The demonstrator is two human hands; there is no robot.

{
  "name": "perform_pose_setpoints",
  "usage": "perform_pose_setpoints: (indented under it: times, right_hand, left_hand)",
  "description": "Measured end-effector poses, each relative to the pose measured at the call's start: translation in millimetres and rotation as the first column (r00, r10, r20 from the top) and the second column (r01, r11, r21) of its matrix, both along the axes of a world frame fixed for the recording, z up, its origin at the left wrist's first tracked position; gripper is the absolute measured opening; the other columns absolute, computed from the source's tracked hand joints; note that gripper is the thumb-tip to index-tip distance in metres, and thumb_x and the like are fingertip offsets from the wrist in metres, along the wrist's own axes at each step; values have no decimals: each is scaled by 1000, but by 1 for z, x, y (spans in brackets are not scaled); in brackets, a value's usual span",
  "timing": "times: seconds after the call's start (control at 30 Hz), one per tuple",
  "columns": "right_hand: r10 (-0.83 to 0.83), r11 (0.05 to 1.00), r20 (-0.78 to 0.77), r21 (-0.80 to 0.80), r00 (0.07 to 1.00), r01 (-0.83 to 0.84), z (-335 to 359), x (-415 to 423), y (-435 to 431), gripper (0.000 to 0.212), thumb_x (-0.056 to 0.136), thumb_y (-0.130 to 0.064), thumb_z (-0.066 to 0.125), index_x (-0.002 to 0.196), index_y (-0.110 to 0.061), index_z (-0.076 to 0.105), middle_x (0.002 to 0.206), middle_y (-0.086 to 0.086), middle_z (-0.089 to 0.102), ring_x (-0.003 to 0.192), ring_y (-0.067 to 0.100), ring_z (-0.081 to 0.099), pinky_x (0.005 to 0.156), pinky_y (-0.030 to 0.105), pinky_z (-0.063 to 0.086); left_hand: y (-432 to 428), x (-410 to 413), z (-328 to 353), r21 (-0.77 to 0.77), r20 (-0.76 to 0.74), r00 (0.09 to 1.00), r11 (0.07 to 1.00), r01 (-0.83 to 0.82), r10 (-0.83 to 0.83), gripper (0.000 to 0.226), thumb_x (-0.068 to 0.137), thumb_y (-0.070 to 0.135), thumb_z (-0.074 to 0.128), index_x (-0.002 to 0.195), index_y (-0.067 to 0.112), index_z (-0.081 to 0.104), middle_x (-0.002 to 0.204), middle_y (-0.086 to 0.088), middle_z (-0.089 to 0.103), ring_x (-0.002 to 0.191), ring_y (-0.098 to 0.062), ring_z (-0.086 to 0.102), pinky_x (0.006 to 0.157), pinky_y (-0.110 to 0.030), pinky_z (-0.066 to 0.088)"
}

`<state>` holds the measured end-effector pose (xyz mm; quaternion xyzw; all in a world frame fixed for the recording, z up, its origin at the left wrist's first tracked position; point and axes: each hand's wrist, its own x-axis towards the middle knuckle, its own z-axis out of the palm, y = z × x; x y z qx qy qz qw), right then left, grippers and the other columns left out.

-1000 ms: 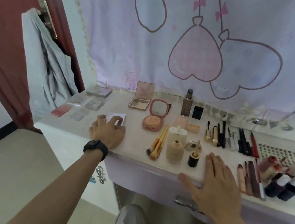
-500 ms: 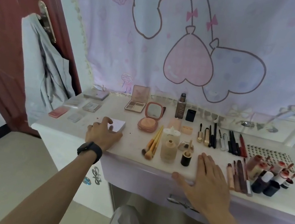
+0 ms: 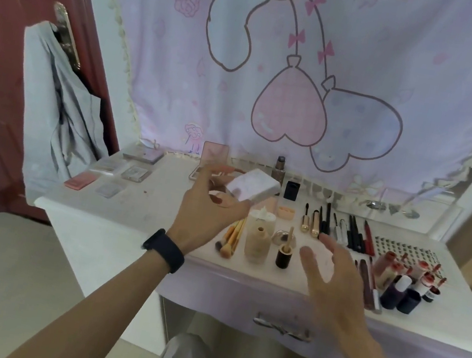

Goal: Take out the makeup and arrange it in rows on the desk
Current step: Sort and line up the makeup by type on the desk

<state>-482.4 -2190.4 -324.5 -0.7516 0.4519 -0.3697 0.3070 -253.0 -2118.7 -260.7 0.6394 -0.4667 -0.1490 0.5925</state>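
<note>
The desk (image 3: 132, 223) fills mid-frame, with makeup lined up in rows across it. The right hand (image 3: 329, 271) hovers just right of centre, fingers spread, holding nothing. The left hand (image 3: 206, 214) at centre pinches a pale square compact (image 3: 254, 186) by its left edge, thumb underneath, lifted above the brushes (image 3: 232, 238).

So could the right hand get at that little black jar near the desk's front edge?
Probably yes. The right hand is open and empty, and the black jar stands just beside its fingertips with nothing between them. The left hand, holding a white case, is not in the way.
</note>
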Motion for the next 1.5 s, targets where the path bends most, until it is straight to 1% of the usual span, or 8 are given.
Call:
perform_pose_setpoints:
  times: [0.1,0.27,0.53,0.97,1.17,1.3,1.4,1.5]
  right_hand:
    - [36,982,322,164,946,-93,46,3,0,45,92,-63,47,113,-27,64,109,-9,73,102,6,67,92,36,54]
    - [-19,840,510,475,860,-263,80,5,-12,15,93,-23,67,97,-10,72,78,4,68,69,17,65,63,27,53]
    - [-233,507,718,665,656,-548,78,1,-9,21,93,-15,65,104,3,68,72,8,69,63,15,63,58,21,58]
    - [167,696,470,566,866,-442,79,-9,-23,43,82,-44,71,103,-8,72,97,8,77,88,25,74,92,41,57]
    - [176,747,444,520,878,-413,85,-9,-22,27,86,-30,73,100,-7,75,96,12,77,89,29,75,84,36,60]
    - [178,701,470,556,864,-447,85,-8,-22,51,73,-39,77,107,-2,73,101,19,75,91,35,74,81,36,60]
    - [236,690,432,556,870,-463,88,-7,-21,60,76,-53,70,113,-5,71,103,16,76,92,36,74,81,36,60]
    - [301,775,335,460,893,-434,92,-12,-21,48,86,-59,58,117,-25,69,106,-7,76,93,24,75,86,37,59]
  left_hand:
    - [-4,-22,12,43,154,981,992,116,-121,71,59,47,77,123,37,48,111,15,62,101,-2,59,80,-24,56]
    - [-12,-47,22,163,407,867,957,241,-288,83,62,48,78,134,40,38,121,25,55,111,1,51,94,-32,51]
    - [-20,-64,19,16,278,948,987,158,-156,74,65,69,73,131,43,53,117,29,59,115,8,52,99,-34,49]
    - [-25,-60,24,212,507,832,968,131,-224,83,64,69,71,139,43,46,122,20,54,112,-2,46,98,-31,44]
    - [-25,-63,20,206,537,801,962,181,-265,85,68,67,70,144,42,41,125,19,53,111,4,48,92,-12,37]
    - [-27,-61,21,178,527,812,966,185,-252,83,61,74,64,136,42,48,115,22,58,104,10,52,84,-6,39]
    - [-29,-59,24,141,348,906,969,203,-241,76,62,68,74,129,35,60,108,21,65,101,5,61,89,-16,50]
    - [-29,-54,39,155,-106,960,950,273,-258,45,78,55,73,113,26,70,95,13,74,93,-5,70,95,-35,56]
